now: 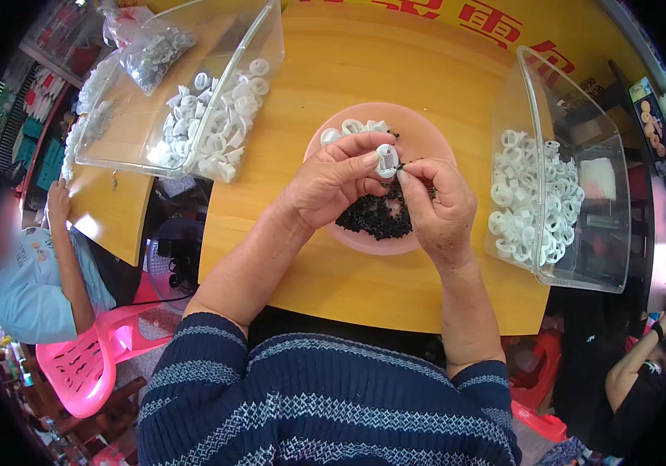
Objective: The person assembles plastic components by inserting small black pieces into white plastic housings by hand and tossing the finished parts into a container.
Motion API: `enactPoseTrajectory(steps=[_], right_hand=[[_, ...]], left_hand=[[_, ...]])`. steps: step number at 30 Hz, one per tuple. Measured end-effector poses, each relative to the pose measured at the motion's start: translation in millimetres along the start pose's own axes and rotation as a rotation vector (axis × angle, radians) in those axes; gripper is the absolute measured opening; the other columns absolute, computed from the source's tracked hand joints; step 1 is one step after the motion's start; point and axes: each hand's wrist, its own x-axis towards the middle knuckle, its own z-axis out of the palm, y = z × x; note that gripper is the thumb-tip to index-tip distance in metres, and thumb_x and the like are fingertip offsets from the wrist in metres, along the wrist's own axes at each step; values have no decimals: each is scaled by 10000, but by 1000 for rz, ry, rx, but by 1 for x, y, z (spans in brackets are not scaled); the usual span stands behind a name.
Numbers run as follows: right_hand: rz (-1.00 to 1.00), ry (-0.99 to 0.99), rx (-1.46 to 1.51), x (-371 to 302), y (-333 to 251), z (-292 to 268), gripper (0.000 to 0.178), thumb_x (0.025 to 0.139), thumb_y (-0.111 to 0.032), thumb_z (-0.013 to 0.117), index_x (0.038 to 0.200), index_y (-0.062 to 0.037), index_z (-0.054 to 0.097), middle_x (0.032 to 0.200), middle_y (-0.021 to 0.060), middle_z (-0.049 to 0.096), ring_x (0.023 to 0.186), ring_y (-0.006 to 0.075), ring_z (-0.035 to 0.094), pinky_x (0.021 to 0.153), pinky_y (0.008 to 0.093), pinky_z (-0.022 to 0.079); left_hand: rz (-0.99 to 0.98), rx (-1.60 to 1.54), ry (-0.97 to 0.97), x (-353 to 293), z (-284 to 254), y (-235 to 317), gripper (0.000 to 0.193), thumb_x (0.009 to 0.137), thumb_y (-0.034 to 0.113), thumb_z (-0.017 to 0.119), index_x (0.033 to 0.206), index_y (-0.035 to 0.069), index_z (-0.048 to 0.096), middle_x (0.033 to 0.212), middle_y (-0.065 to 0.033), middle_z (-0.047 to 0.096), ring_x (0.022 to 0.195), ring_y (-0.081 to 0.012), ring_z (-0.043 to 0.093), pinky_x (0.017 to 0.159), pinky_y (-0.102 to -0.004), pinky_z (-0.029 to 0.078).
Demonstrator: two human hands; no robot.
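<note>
Over a pink plate (431,132), my left hand (331,177) pinches a small white plastic ring-shaped part (387,161) between thumb and forefinger. My right hand (440,203) meets it from the other side, its thumb and forefinger pressed together on a tiny black piece (400,166) at the edge of the white part. Whether that piece sits inside the white part, I cannot tell. Many small black pieces (376,217) are heaped on the near side of the plate. A few more white plastic parts (353,126) lie at its far left, partly behind my left hand.
Clear plastic bins of white parts stand on the wooden table (333,70): one left bin (135,167), one right bin (541,167). A plastic bag of grey pieces (154,58) is in the left one. A person (38,264) sits left near a pink chair (84,365); another person's arm (644,357) shows right.
</note>
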Motion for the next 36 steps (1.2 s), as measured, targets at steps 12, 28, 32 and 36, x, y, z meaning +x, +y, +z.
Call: enactPoseTrajectory(steps=[12, 28, 32, 36], right_hand=[[-112, -19, -122, -1, 2, 2, 74, 704, 6, 584, 760, -26, 548, 709, 112, 556, 638, 256, 550, 568, 313, 452], [-193, -133, -164, 1, 4, -2, 92, 680, 11, 580, 760, -32, 560, 713, 102, 563, 648, 262, 549, 579, 328, 447], [-184, -209, -146, 3, 1, -6, 80, 684, 3, 571, 755, -33, 559, 709, 96, 561, 652, 260, 549, 576, 331, 445], [-201, -275, -207, 1, 5, -9, 75, 689, -5, 566, 756, -36, 557, 708, 96, 557, 657, 259, 551, 576, 331, 446]], left_hand=[[85, 9, 46, 0, 3, -3, 267, 776, 42, 580, 1038, 35, 526, 952, -61, 563, 885, -152, 550, 784, -307, 470], [90, 76, -22, -2, -2, -4, 255, 766, -4, 570, 1020, 2, 544, 942, -67, 573, 860, -144, 560, 793, -259, 467], [72, 160, -7, -4, -1, -2, 252, 763, 3, 579, 1014, -3, 557, 920, -65, 586, 830, -128, 568, 767, -236, 472], [89, 436, 21, -5, 7, 1, 253, 757, 24, 599, 1005, -8, 565, 898, -54, 595, 812, -106, 567, 754, -221, 469]])
